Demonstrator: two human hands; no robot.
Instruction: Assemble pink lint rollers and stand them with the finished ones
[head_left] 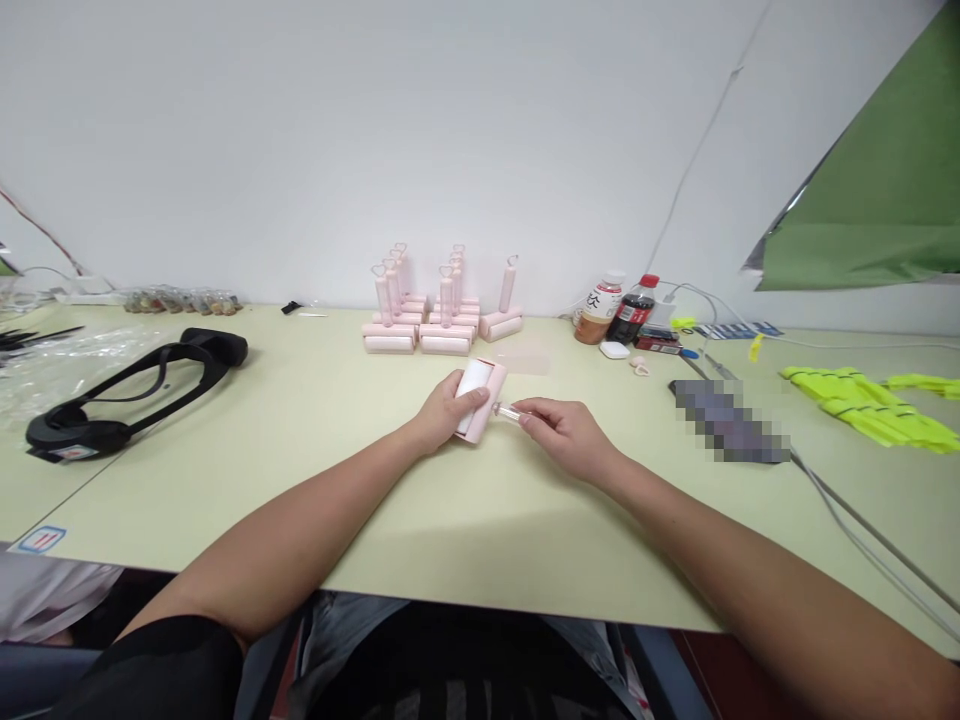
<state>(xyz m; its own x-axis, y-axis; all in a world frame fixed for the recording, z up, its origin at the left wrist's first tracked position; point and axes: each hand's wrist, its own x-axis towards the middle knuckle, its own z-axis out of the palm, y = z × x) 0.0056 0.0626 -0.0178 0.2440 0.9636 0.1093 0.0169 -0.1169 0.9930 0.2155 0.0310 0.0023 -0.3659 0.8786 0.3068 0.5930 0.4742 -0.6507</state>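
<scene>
Above the table, my left hand [442,412] is closed round the pink head of a lint roller [480,400] with a white roll in it, the thumb lying across it. The fingers of my right hand [566,435] pinch the clear, short-looking handle [510,412] at the head's right side; most of its far end is hidden in the fingers. Beyond my hands stand several pink lint rollers [446,340] in rows, their handles upright with heart-shaped loops. One more lint roller [501,322] stands apart to their right, turned at an angle.
A pale pink translucent piece [523,357] lies behind my hands. Toward the right are a milk-tea-coloured drink bottle [598,308], a cola bottle [634,312], small pink pieces [639,366], a blurred-out dark object [727,422], cables and yellow straps [877,405]. A black headset [135,395] lies left.
</scene>
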